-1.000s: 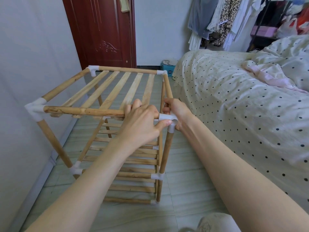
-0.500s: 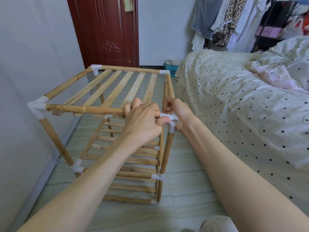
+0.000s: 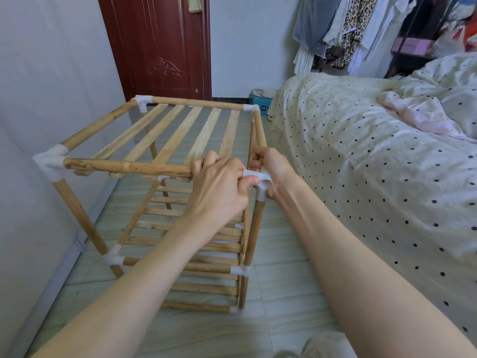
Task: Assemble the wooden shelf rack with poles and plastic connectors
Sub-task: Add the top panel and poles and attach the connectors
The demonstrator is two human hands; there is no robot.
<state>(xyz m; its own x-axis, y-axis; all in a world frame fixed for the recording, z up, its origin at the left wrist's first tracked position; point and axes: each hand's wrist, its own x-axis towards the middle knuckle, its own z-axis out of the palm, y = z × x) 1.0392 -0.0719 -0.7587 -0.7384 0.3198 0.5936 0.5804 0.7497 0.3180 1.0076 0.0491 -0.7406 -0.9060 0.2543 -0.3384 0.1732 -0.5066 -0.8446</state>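
The wooden shelf rack point(image 3: 165, 135) stands on the tiled floor, several slatted tiers joined by round poles and white plastic connectors. My left hand point(image 3: 219, 187) is wrapped around the right end of the near top pole point(image 3: 124, 167), thumb pressing against the near right corner connector point(image 3: 262, 180). My right hand point(image 3: 271, 166) grips that connector from the right side, where it sits on the upright pole point(image 3: 254, 231). The joint between pole and connector is hidden by my fingers. The near left corner connector point(image 3: 50, 161) holds the pole's other end.
A white wall runs close along the rack's left side. A bed with a dotted cover point(image 3: 374, 164) fills the right. A dark red door point(image 3: 160, 45) stands behind the rack, hanging clothes point(image 3: 343, 29) at the back right. A strip of tiled floor point(image 3: 278, 280) separates rack and bed.
Both hands stay clamped on the near right corner with barely any shift. My view has drifted slightly, so the rack appears a little to the right.
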